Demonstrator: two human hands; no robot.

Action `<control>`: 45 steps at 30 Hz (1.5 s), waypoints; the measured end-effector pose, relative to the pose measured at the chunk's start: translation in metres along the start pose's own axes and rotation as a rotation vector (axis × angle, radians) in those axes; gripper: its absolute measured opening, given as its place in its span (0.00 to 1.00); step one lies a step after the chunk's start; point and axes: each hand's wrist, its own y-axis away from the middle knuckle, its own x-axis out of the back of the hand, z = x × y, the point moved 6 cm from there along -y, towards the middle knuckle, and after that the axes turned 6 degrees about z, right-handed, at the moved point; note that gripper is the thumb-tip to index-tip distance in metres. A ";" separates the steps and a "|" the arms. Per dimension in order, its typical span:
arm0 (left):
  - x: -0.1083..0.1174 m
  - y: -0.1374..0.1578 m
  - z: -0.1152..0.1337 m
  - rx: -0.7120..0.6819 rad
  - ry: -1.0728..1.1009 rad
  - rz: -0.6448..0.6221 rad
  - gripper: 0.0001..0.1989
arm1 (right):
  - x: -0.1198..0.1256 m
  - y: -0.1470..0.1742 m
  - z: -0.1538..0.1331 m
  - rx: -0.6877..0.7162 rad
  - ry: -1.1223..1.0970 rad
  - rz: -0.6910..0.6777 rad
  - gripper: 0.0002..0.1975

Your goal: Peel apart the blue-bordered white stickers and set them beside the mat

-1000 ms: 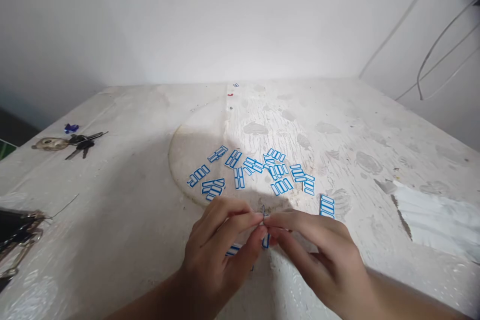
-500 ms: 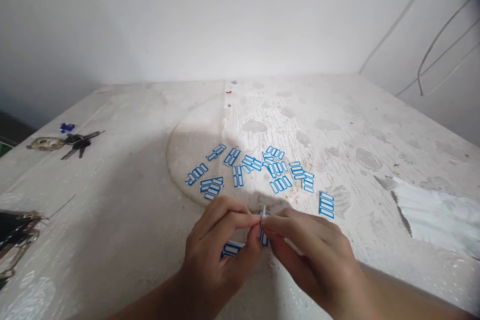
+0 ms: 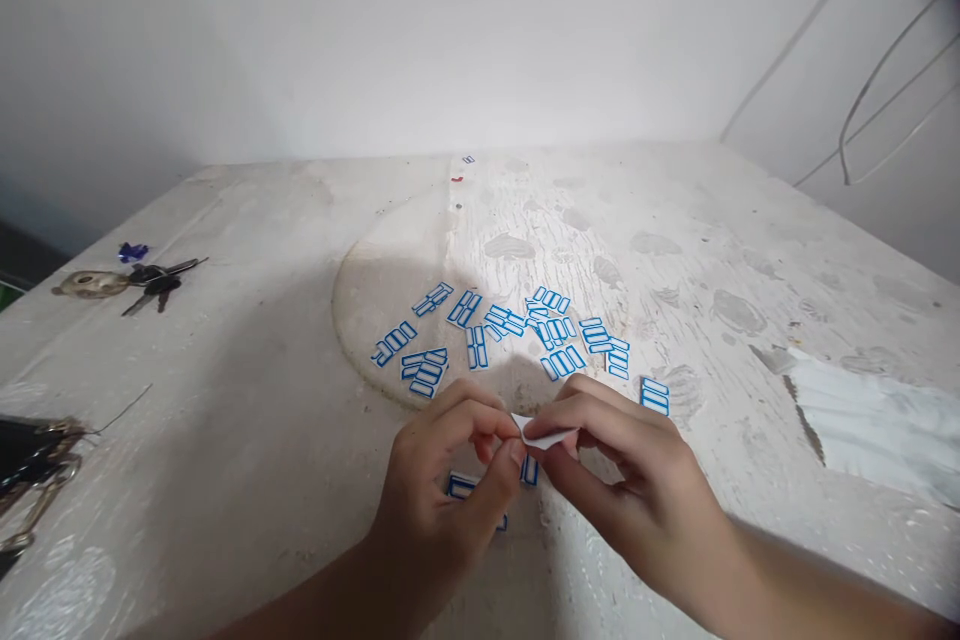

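A small folded piece of white paper [image 3: 551, 437] is pinched between my two hands above the table, its creased flaps spread apart. My left hand [image 3: 450, 480] grips the left side of the paper with thumb and index finger. The fingertips of my right hand [image 3: 626, 470] are closed on its right part. Beneath my hands lie a blue-outlined paper piece [image 3: 530, 470] and another such piece [image 3: 462, 486], both partly covered. Several more blue-outlined pieces [image 3: 477, 348] are scattered just beyond my fingers, some overlapping. One piece [image 3: 655, 396] lies apart, beside my right hand.
On the left of the white table [image 3: 247, 510] are a bunch of keys [image 3: 157, 280] and a purple scrap [image 3: 133, 252]. A black object with metal parts [image 3: 37, 460] sits at the left edge. Torn white paper [image 3: 862, 420] lies right; a wall [image 3: 480, 40] stands behind.
The paper between my fingers was seen nearly edge-on and now shows an opened fold toward the right. My right hand has lifted slightly, and more of the pieces below show.
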 end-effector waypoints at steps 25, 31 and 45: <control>-0.009 0.001 -0.022 0.319 0.209 -0.044 0.05 | 0.001 0.005 0.033 -0.570 -0.380 0.006 0.12; -0.004 0.000 -0.022 0.340 0.195 -0.001 0.06 | 0.002 0.001 0.040 -0.572 -0.454 0.042 0.13; 0.001 -0.004 -0.029 0.343 0.118 0.062 0.07 | 0.000 -0.014 0.046 -0.519 -0.271 -0.394 0.08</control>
